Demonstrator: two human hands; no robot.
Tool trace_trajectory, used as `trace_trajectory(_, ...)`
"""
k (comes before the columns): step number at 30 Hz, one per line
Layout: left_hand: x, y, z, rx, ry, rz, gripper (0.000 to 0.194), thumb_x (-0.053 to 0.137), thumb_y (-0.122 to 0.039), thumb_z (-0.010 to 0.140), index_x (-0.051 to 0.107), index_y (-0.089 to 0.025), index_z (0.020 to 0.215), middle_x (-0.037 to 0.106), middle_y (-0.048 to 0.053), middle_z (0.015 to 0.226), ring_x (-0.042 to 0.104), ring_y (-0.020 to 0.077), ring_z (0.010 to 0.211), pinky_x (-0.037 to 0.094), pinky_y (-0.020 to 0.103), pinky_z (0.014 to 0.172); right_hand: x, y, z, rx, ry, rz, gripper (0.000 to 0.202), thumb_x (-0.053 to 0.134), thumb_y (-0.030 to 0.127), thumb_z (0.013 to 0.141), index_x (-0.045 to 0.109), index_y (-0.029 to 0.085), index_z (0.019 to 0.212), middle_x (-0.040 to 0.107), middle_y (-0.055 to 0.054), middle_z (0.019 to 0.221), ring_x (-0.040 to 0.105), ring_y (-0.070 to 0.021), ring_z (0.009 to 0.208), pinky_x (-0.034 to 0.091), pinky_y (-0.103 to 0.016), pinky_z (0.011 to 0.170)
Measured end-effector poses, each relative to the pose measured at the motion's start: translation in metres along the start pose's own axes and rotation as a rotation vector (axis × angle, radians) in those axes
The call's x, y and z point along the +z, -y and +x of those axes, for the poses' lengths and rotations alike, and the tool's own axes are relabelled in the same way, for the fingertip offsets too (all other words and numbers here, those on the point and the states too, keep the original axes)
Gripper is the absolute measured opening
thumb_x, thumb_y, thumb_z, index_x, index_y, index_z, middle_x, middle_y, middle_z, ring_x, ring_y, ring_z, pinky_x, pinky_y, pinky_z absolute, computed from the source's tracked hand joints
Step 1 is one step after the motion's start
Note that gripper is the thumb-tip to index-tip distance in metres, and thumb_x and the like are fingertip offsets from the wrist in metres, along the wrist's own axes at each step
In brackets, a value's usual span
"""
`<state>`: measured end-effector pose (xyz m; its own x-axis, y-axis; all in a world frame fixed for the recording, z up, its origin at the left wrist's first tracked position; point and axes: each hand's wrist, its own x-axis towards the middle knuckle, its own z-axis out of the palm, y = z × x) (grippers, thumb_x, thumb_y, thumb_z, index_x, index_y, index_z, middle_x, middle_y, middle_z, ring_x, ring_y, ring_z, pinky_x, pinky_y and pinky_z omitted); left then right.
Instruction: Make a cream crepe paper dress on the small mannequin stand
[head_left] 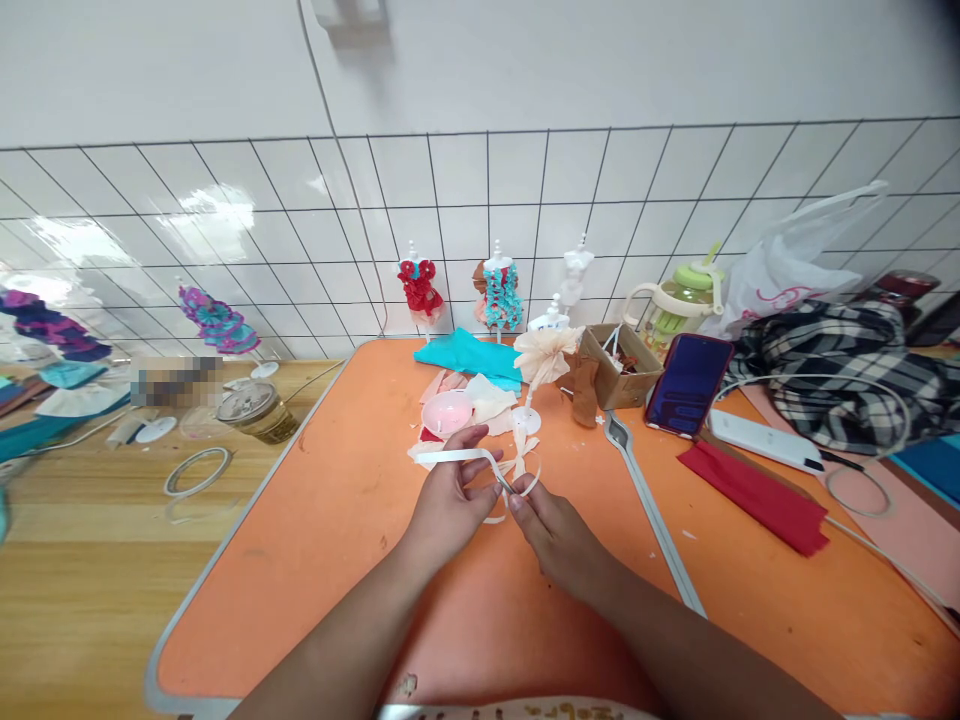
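A narrow white strip (450,456) runs over the fingers of my left hand (450,500) and bends down to my fingertips. My left thumb and fingertips close on it near the bend. My right hand (551,525) pinches the strip's lower part, close to the left fingertips. A thin pale loop curls beside the right fingers. Whether the strip is tape, ribbon or paper I cannot tell. Just beyond my hands are a cream fabric bow (521,447), a pink dish (448,412) on fabric scraps, and a small stand dressed in cream ruffled fabric (546,355).
Turquoise cloth (469,355) lies behind the dish. Small dress forms, one in red (420,288) and one in blue flowers (501,295), stand at the wall. To the right are a cardboard box (626,370), a phone (688,383) and red cloth (754,497). A lidded cup (259,408) stands left.
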<state>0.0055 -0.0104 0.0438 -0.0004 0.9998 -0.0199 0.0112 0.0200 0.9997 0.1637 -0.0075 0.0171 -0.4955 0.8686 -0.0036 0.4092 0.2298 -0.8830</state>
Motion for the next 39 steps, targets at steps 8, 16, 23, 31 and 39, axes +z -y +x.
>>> trace_trajectory(8, 0.000, -0.003, 0.001, 0.066, -0.066, -0.056, 0.063, 0.064, -0.012, 0.072, 0.040, -0.031, 0.127, 0.037, 0.008, 0.142, 0.052, 0.0254, 0.119, 0.054, 0.033, 0.083, -0.001, 0.002, -0.001, 0.024, 0.004, 0.001, 0.025, 0.029, 0.039, 0.095, 0.045, 0.022, 0.087, 0.049, 0.003, 0.065, 0.044, -0.0124, 0.056, 0.028, -0.023, 0.052)
trace_trajectory(16, -0.001, -0.002, 0.001, 0.054, -0.062, -0.028, 0.066, 0.064, -0.013, 0.072, 0.038, -0.033, 0.130, 0.033, 0.008, 0.145, 0.052, 0.0260, 0.119, 0.055, 0.031, 0.079, 0.000, 0.001, -0.001, 0.018, -0.007, -0.033, 0.024, 0.030, 0.038, 0.095, 0.046, 0.022, 0.088, 0.047, 0.004, 0.064, 0.041, -0.0119, 0.055, 0.026, -0.023, 0.052)
trace_trajectory(23, -0.001, -0.002, 0.000, 0.037, -0.069, -0.030, 0.068, 0.064, -0.012, 0.071, 0.038, -0.033, 0.131, 0.036, 0.009, 0.144, 0.053, 0.0264, 0.118, 0.057, 0.028, 0.072, -0.001, 0.001, -0.001, 0.001, 0.002, -0.028, 0.023, 0.029, 0.038, 0.096, 0.044, 0.022, 0.088, 0.046, 0.005, 0.063, 0.041, -0.0126, 0.056, 0.025, -0.023, 0.053)
trace_trajectory(31, 0.010, 0.005, -0.003, 0.002, -0.022, -0.058, 0.068, 0.058, -0.005, 0.070, 0.039, -0.031, 0.130, 0.042, 0.009, 0.139, 0.051, 0.0260, 0.120, 0.058, 0.027, 0.071, 0.004, -0.003, 0.000, -0.022, -0.034, 0.030, 0.021, 0.031, 0.037, 0.095, 0.043, 0.022, 0.087, 0.050, 0.004, 0.067, 0.044, -0.0125, 0.057, 0.028, -0.023, 0.055)
trace_trajectory(39, 0.014, 0.005, -0.006, 0.029, -0.042, -0.093, 0.066, 0.059, -0.005, 0.071, 0.039, -0.030, 0.129, 0.043, 0.009, 0.138, 0.054, 0.0240, 0.117, 0.057, 0.029, 0.076, 0.011, -0.005, 0.001, -0.017, -0.097, 0.046, 0.021, 0.030, 0.038, 0.095, 0.042, 0.021, 0.089, 0.052, 0.004, 0.069, 0.045, -0.0130, 0.057, 0.029, -0.024, 0.054)
